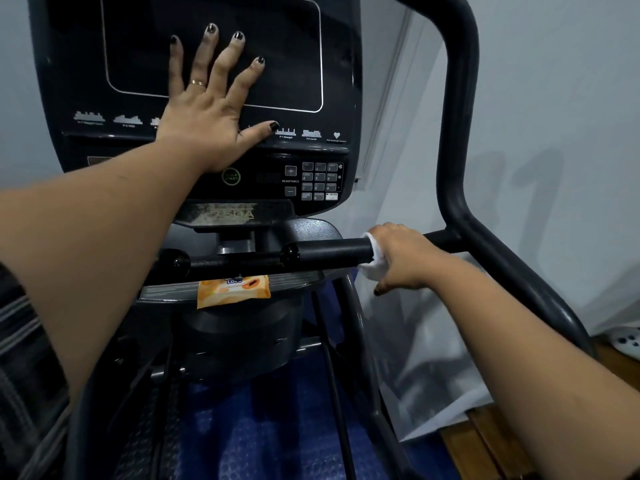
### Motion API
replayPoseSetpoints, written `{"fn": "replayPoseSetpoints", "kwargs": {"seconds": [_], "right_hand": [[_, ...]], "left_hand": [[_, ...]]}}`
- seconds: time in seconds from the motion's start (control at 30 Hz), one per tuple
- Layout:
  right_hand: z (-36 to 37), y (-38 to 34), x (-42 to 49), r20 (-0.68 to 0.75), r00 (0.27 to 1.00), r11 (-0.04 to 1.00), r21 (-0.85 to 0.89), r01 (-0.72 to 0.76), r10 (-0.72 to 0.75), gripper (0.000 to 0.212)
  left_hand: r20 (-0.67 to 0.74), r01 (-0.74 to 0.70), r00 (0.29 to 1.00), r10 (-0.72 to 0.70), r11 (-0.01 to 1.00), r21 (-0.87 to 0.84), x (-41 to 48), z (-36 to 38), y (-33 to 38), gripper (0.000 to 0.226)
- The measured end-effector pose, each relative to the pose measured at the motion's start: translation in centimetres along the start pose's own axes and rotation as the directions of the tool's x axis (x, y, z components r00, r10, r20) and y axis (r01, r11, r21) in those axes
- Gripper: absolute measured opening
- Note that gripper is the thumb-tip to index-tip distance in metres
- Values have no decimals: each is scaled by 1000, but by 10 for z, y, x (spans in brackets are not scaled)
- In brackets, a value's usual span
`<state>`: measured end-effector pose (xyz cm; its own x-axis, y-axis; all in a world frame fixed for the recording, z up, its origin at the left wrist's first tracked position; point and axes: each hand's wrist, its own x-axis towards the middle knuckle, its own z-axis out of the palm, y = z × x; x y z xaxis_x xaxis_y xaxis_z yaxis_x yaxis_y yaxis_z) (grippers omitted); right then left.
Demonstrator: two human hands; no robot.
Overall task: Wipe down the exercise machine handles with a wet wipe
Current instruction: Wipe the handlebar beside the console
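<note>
My right hand (405, 258) is wrapped around the black horizontal handle (332, 252) of the exercise machine, with a white wet wipe (372, 261) bunched between palm and bar. The wipe shows at the left edge of my fist. My left hand (207, 105) lies flat with fingers spread on the dark console screen (287, 53), holding nothing. An orange wet-wipe pack (233, 291) rests on the ledge below the handle.
A thick black side rail (457, 133) curves up and over on the right. The console keypad (320, 181) sits below the screen. White plastic sheeting (426, 341) hangs at right over a wooden floor. Blue padding (263, 431) lies below the machine.
</note>
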<state>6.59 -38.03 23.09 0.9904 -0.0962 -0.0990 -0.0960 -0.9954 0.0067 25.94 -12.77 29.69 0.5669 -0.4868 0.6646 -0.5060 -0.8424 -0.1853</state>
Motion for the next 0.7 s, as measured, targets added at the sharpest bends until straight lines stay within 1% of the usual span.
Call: {"fn": "replayPoseSetpoints", "kwargs": {"seconds": [0.03,0.07,0.13,0.2,0.3,0.4,0.57,0.63,0.7], "right_hand": [[-5,0,5,54,998,999,36,-17,15,53],[-9,-1,10,103,994,997,58,-42,36,42],[-12,-3,19,167,983,997,26,-79,73,30],[-15,-9,28,208,974,996,-37,-83,89,25],[-19,-19,32,259,963,997,-57,-58,71,25],[-19,-33,32,231,973,999,-53,-1,13,24],[-16,-69,37,187,976,993,-9,114,-111,34],[-16,-83,37,157,975,987,-8,162,-159,30],[-14,-94,34,77,981,984,-10,177,-176,24]], "left_hand": [[1,-3,1000,3,1000,0,0,0,0,83],[0,-5,1000,5,1000,2,0,0,-1,83],[3,-7,1000,7,1000,8,1,0,0,84],[8,-10,1000,10,1000,13,1,1,-1,85],[7,-20,1000,20,1000,12,2,1,-1,85],[3,-22,1000,22,1000,9,1,2,-2,85],[17,-19,1000,19,1000,14,2,0,-1,85],[21,-14,1000,14,1000,21,2,0,-1,85],[23,-14,1000,14,1000,24,2,0,-1,85]]}}
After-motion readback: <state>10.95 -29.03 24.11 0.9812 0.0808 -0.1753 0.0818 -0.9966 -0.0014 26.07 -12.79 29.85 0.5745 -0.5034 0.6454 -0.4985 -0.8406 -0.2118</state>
